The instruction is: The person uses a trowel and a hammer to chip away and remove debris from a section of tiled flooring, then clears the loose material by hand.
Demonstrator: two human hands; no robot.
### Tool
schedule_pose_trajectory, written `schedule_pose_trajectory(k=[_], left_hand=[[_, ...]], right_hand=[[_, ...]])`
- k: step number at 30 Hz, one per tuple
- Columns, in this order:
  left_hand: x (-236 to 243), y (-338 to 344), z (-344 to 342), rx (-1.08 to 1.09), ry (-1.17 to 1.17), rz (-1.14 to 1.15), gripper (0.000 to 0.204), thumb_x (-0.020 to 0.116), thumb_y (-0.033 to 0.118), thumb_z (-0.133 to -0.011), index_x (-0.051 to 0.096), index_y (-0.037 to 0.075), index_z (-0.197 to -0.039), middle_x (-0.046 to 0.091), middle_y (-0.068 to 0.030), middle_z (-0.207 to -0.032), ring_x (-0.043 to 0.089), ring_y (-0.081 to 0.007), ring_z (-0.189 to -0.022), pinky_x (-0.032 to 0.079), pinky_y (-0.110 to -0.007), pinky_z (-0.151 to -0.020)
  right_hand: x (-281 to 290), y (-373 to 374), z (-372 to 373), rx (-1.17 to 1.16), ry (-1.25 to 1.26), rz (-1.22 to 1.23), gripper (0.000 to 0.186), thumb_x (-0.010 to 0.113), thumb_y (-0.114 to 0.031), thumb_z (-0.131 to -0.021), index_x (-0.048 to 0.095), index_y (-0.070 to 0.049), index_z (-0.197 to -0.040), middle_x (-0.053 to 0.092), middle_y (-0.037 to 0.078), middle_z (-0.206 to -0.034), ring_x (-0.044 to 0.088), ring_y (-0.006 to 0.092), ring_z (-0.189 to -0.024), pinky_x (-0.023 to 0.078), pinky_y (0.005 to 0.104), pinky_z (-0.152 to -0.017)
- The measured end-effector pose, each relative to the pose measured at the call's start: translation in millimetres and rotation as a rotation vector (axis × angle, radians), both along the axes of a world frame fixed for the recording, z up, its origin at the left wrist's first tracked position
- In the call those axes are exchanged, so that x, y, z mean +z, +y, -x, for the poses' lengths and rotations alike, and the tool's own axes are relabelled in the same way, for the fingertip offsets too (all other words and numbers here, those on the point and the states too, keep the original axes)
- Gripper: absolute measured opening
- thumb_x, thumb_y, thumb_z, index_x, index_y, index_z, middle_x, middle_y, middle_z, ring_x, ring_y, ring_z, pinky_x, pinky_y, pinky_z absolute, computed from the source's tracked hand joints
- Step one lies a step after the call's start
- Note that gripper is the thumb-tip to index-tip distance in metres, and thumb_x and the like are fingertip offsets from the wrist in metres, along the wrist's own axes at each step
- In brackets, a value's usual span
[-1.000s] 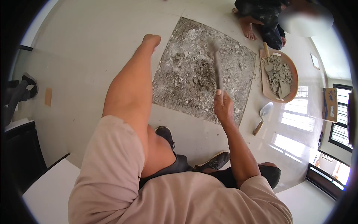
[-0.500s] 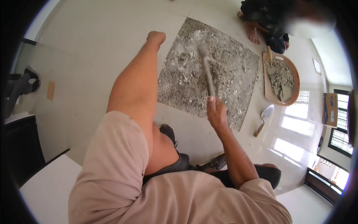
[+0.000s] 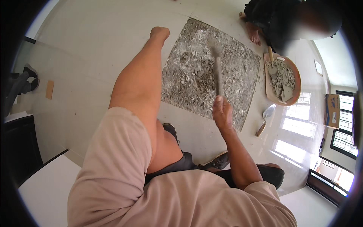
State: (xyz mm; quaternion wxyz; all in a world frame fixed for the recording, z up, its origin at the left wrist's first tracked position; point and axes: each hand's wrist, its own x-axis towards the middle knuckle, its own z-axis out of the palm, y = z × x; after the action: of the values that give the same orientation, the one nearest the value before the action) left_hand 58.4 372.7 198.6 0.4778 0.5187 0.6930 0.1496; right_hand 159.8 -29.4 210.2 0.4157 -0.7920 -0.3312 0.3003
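Observation:
My right hand (image 3: 222, 112) grips a grey-handled hammer (image 3: 218, 73) near its end. The hammer's head is blurred and points away from me over the square patch of rough, broken mortar (image 3: 189, 81) in the tiled floor. Beyond the patch's left edge is my left hand (image 3: 160, 34), closed, with the arm stretched far forward. Its fingers are mostly turned out of sight, and whatever they hold, if anything, is hidden. Loose chips and pale dust lie over the patch.
Right of the patch sits an orange tub (image 3: 297, 89) of mortar rubble with a wooden-handled trowel (image 3: 271, 60) in it. Another trowel (image 3: 266, 118) lies nearer me on the tiles. A person in dark clothes (image 3: 272, 20) crouches at the far right. A cardboard box (image 3: 332, 110) stands farther right.
The hammer and my right hand have shifted slightly right, the hammer head still blurred. The person at the far right has leaned and shifted a little. My left hand stays closed in about the same place.

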Motion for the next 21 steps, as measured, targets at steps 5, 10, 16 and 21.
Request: schedule_pose_trajectory(k=[5, 10, 16, 21], left_hand=[[14.7, -25.9, -55.0, -0.131, -0.101, 0.070, 0.039, 0.059, 0.019, -0.085, 0.064, -0.003, -0.117, 0.069, -0.0205, -0.110, 0.068, -0.0308, -0.093, 0.053, -0.043, -0.073], [1.5, 22.0, -14.4, -0.200, 0.036, -0.047, 0.041, 0.057, 0.024, -0.085, 0.061, 0.002, -0.120, 0.069, -0.0152, -0.104, 0.066, -0.0254, -0.085, 0.051, -0.043, -0.062], [-18.1, 2.0, -20.3, -0.123, -0.052, 0.064, 0.045, 0.062, 0.033, -0.090, 0.060, 0.005, -0.126, 0.067, -0.0134, -0.114, 0.068, -0.0287, -0.093, 0.052, -0.049, -0.069], [-17.7, -1.8, -55.6, -0.271, -0.098, 0.207, 0.056, 0.061, 0.041, -0.096, 0.052, 0.008, -0.141, 0.057, -0.0132, -0.136, 0.066, -0.0313, -0.107, 0.051, -0.054, -0.082]], right_hand=[[-54.7, -62.5, -42.9, 0.111, -0.194, -0.323, 0.073, 0.047, -0.068, -0.099, 0.057, 0.003, -0.087, 0.055, 0.009, -0.064, 0.056, 0.0201, -0.058, 0.044, 0.0383, -0.053], [-74.2, -24.7, -36.6, -0.048, -0.026, 0.534, 0.077, 0.043, -0.068, -0.100, 0.064, 0.005, -0.090, 0.061, 0.015, -0.069, 0.066, 0.0269, -0.061, 0.050, 0.0426, -0.055], [23.0, 15.0, -66.4, -0.116, -0.043, -0.238, 0.071, 0.041, -0.062, -0.103, 0.057, 0.001, -0.075, 0.056, 0.008, -0.063, 0.056, 0.0189, -0.054, 0.043, 0.0367, -0.049], [-103.5, -37.9, -113.4, -0.341, -0.186, -0.012, 0.072, 0.041, -0.066, -0.102, 0.057, -0.002, -0.073, 0.051, 0.006, -0.057, 0.055, 0.0182, -0.051, 0.043, 0.0347, -0.048]])
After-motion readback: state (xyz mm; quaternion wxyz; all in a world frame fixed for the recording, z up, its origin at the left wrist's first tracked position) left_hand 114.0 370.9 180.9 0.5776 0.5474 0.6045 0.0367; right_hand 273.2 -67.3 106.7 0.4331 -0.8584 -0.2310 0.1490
